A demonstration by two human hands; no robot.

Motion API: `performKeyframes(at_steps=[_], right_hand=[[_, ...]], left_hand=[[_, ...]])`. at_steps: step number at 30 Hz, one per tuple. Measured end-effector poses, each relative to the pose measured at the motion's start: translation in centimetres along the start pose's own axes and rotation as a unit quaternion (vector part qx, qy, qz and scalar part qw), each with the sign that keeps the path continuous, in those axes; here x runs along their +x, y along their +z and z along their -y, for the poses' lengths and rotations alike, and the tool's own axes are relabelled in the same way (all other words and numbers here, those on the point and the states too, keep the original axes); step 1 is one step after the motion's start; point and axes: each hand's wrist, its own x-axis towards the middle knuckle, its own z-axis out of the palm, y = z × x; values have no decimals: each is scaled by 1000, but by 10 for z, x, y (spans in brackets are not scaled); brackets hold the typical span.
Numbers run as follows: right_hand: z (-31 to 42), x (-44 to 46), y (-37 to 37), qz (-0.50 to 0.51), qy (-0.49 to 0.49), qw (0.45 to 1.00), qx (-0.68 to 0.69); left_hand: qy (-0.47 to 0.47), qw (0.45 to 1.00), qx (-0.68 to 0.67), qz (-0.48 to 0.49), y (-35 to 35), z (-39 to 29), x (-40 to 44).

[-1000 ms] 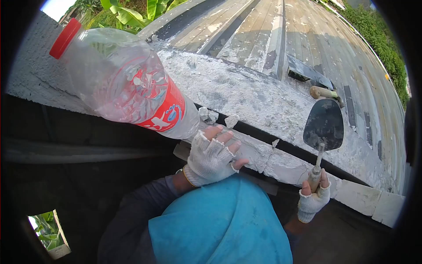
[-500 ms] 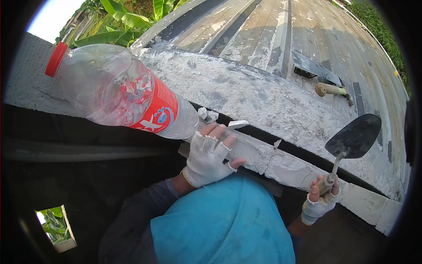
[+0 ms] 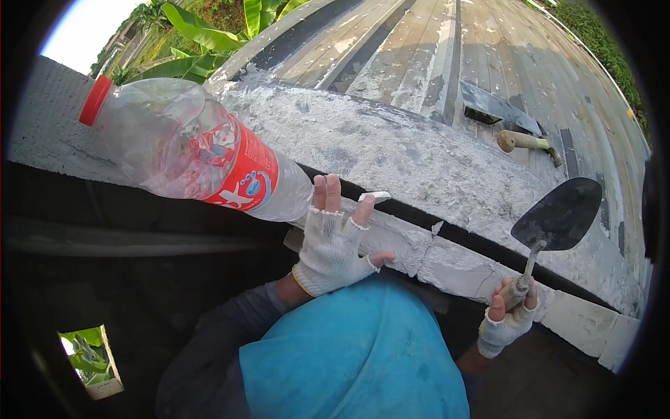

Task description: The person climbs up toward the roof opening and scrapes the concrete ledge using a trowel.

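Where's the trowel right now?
The trowel is toward the right of the head view, held by its handle in the right hand, near the top of the pale wall.

I've got room along the wall (image 3: 457, 264), mid-frame, between left hand (image 3: 326, 244) and trowel (image 3: 560, 214). Bottle (image 3: 209, 157) blocks toward upper left; chip (image 3: 377, 197) sits at centre; hammer (image 3: 522, 141) obstructs upper right.

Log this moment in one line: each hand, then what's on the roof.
left hand: open, at wall, beside bottle | right hand: gripping trowel | roof: wooden-handled tool
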Motion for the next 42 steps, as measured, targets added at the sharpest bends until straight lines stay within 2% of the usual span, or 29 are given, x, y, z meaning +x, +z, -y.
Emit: performKeyframes(at_steps=[2,3,5,6,8,10,12,14,22,24,28,31,33,37,39,42], right_hand=[[0,1,-1,9,-8,1000,5],[-1,1,-1,9,-9,1000,6],[-2,1,-2,11,-15,1000,-1],[-2,0,-1,12,-14,1000,-1],[-1,-1,2,-7,4,1000,20],[0,-1,2,1,-4,1000,24],[0,1,0,15,-8,1000,11],[0,3,2,26,-19,999,20],[-4,1,2,8,-40,999,17],[-3,3,2,17,-36,999,11],[-3,4,4,13,-41,999,7],[-4,4,4,11,-43,999,7],[-5,6,4,20,-60,998,1],[-3,5,4,19,-60,998,-1],[-6,5,3,24,-62,998,4],[-5,7,4,16,-56,998,13]], left_hand=[[-18,996,5,85,-1,-1,2],[-18,996,6,84,4,3,-2],[29,985,-141,91,17,15,-16],[28,985,-141,92,14,15,-15],[81,995,-16,53,7,11,-9],[50,997,10,48,6,3,5],[-42,991,12,127,5,-3,9],[-65,982,29,174,6,-4,11],[-38,994,-12,105,10,0,8],[-16,996,55,72,6,-6,12],[-47,990,60,116,3,-7,15],[-49,994,19,100,8,-2,11],[-56,991,-81,96,15,-2,3],[-29,996,-59,57,12,-4,9],[13,998,62,8,3,-8,17],[-9,999,17,43,8,-5,13]])
